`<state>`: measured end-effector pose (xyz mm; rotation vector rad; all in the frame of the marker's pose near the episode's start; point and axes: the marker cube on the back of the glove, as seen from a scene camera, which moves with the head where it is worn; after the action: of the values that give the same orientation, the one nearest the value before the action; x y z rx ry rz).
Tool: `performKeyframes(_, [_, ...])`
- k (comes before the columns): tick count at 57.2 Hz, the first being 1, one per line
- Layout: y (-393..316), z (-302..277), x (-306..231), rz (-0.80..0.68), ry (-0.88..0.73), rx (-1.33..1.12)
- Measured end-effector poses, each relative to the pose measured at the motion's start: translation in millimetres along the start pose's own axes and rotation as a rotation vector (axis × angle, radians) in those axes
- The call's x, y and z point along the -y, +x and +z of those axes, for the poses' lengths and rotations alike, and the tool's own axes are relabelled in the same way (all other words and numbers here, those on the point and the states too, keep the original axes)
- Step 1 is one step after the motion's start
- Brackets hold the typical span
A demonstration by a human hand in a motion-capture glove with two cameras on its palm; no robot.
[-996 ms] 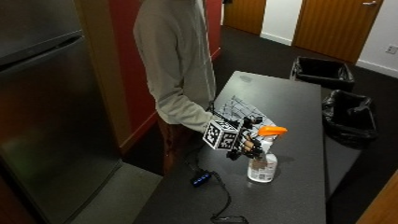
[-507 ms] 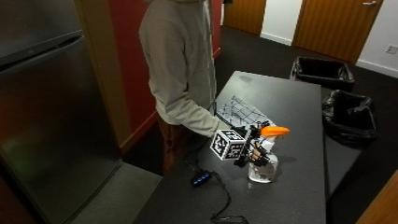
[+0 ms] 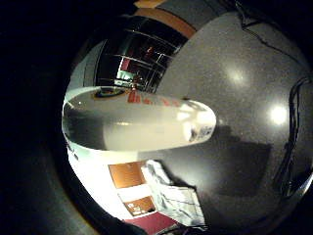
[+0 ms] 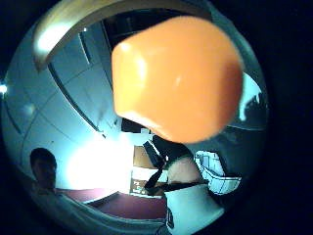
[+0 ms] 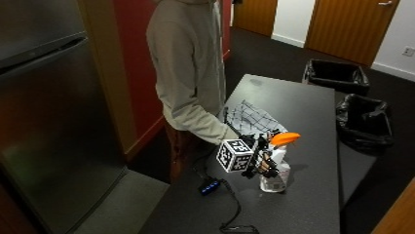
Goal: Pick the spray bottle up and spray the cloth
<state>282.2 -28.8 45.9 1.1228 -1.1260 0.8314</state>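
Observation:
In the outside view a clear spray bottle [image 5: 275, 176] with an orange head [image 5: 284, 138] stands upright near the middle of the dark table [image 5: 305, 105]. My gloved right hand [image 5: 259, 161] grips it at the neck, just below the head. I cannot tell whether its base touches the table. A white cloth [image 5: 250, 118] with a dark grid lies flat just behind the bottle. The little finger side palm view is filled by the clear bottle body [image 3: 142, 122], with the cloth [image 3: 173, 198] on the table beyond. The orange head [image 4: 178, 78] fills the thumb side palm view.
Two black-lined bins [image 5: 334, 75] [image 5: 366, 122] stand beyond the table's far side. A steel fridge [image 5: 52, 122] is at the left. A blue device [image 5: 211, 186] on a cable [image 5: 233, 214] lies at the table's near edge beside the person.
The hand has come lower and closer around the bottle's neck. The bottle stays in about the same place.

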Motion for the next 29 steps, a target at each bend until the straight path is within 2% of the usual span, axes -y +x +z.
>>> performKeyframes(29, [-2, 16, 19, 0.044, -0.041, 0.040])
